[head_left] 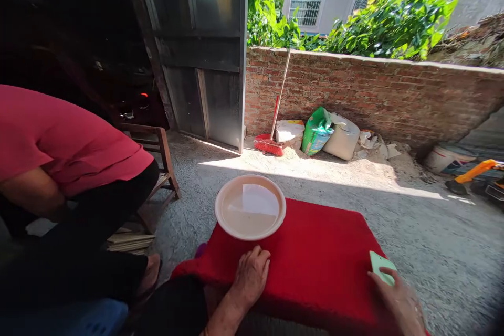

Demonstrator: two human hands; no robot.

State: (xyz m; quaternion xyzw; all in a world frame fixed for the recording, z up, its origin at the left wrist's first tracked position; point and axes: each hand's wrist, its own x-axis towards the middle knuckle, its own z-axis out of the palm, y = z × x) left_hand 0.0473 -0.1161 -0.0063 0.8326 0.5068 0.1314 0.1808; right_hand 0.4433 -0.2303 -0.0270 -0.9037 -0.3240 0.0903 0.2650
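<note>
A red cloth (315,252) covers a low table in front of me. On its far left corner stands a round pale basin (219,215) holding liquid that reflects light. My left hand (252,273) rests on the cloth just below the basin, apart from its rim. Its fingers are curled together, and whatever may be in them is hidden. At the table's right edge, my right hand (396,289) grips a pale green flat plastic piece (378,261) between thumb and fingers. That piece has a rounded corner; its exact kind does not show.
A person in a red shirt (79,136) bends forward at left, beside a wooden chair (167,168). A metal door (205,63) stands behind. Along the brick wall (374,94) are a red broom (270,146), a green sack (317,131) and a white sack (342,139).
</note>
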